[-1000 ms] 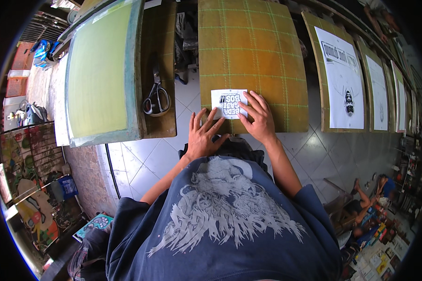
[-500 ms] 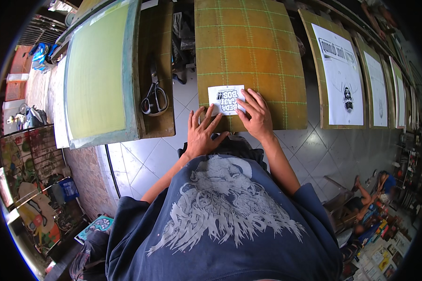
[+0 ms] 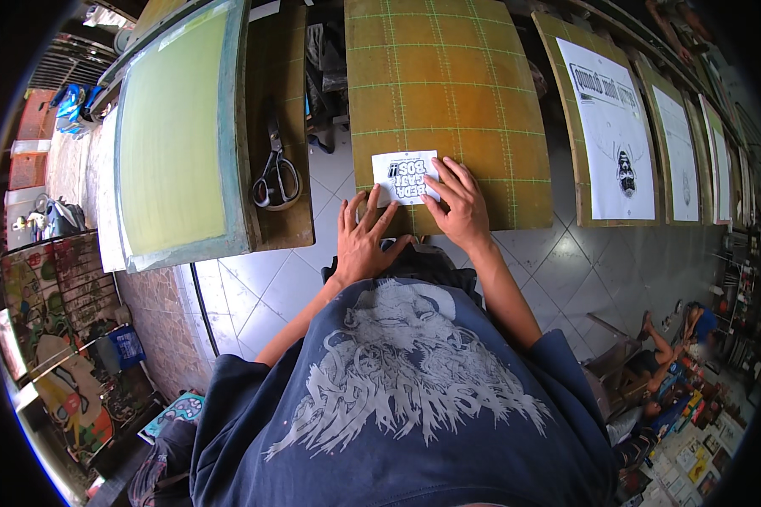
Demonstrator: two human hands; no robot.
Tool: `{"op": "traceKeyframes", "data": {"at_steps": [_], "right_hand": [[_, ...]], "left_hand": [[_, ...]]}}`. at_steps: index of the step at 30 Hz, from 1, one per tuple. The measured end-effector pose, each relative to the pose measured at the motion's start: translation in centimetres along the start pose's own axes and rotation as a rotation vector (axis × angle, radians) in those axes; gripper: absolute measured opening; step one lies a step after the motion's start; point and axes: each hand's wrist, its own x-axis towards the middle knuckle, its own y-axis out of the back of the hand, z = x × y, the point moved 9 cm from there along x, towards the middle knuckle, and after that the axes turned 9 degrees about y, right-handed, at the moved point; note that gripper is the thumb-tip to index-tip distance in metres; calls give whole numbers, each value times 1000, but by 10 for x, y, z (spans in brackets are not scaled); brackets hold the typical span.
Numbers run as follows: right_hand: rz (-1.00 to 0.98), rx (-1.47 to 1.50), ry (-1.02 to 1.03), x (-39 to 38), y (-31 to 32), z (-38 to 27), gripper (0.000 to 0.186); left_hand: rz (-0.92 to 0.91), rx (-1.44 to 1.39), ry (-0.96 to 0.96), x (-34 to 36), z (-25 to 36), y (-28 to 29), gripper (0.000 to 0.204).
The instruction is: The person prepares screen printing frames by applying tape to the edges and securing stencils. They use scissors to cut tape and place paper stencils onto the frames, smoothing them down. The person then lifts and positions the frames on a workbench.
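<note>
A small white paper (image 3: 407, 194) with bold black lettering lies upside down to me near the front edge of a brown board (image 3: 448, 84) ruled with green grid lines. Spread fingers of my left hand (image 3: 365, 241) rest on its lower left edge, thumb pointing right. On the opposite side, my right hand (image 3: 462, 211) lays its outstretched fingertips over the right edge. Neither hand grips anything; both only touch the sheet and board.
Scissors (image 3: 276, 154) lie on a dark board to the left, beside a yellow-green screen in a frame (image 3: 238, 110). Rightward, boards carry printed sheets (image 3: 596, 127). A gap shows tiled floor (image 3: 254, 291). Another person (image 3: 666, 363) is at lower right.
The view has shifted slightly, so boards and paper appear a little higher and further left. Both hands keep their places on the paper.
</note>
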Motion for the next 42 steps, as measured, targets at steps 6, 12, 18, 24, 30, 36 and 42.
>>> {"op": "traceKeyframes", "data": {"at_steps": [6,12,18,24,30,36,42], "right_hand": [[0,-5,5,-1,-1,-1,31],[4,14,9,0,-1,1,31],[3,6,13,0,0,-1,30],[-6,4,16,0,0,-2,30],[-5,-5,24,0,-1,-1,30],[-13,12,21,2,0,-1,30],[-3,15,12,1,-1,0,30]], "left_hand": [[3,-1,4,0,1,1,67],[27,7,-29,1,2,3,66],[34,3,-21,0,1,4,65],[30,10,-18,1,1,4,65],[29,5,-13,2,1,4,64],[5,6,-4,3,-1,3,63],[17,-11,-6,6,1,9,61]]}}
